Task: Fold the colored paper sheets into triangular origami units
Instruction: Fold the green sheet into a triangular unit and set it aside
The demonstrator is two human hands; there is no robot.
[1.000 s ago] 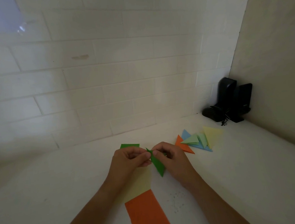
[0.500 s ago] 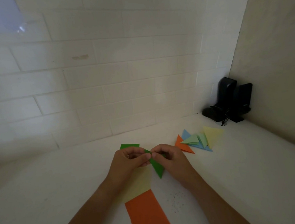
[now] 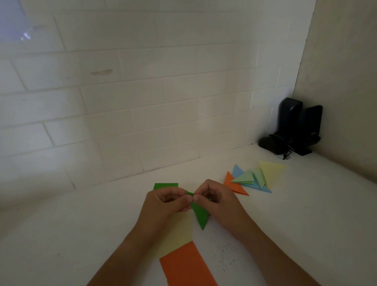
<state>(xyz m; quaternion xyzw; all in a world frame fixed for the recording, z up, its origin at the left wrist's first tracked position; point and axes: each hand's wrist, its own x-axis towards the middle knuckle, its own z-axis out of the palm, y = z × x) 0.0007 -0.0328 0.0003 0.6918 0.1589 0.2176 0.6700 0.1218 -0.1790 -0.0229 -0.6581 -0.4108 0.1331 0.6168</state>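
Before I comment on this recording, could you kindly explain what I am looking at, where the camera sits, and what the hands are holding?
There is no machine here: a person works with two bare hands, and the single picture comes from a wide-angle camera worn on the head, looking forward and down. The left hand and the right hand together pinch a folded green paper, its point hanging toward the white counter. Beneath the left arm lie flat sheets: a yellow sheet, an orange sheet nearest the camera, and a green sheet peeking out beyond the left hand. To the right sits a small pile of finished triangles in orange, blue, green and yellow. A black device stands in the corner by the tiled wall.
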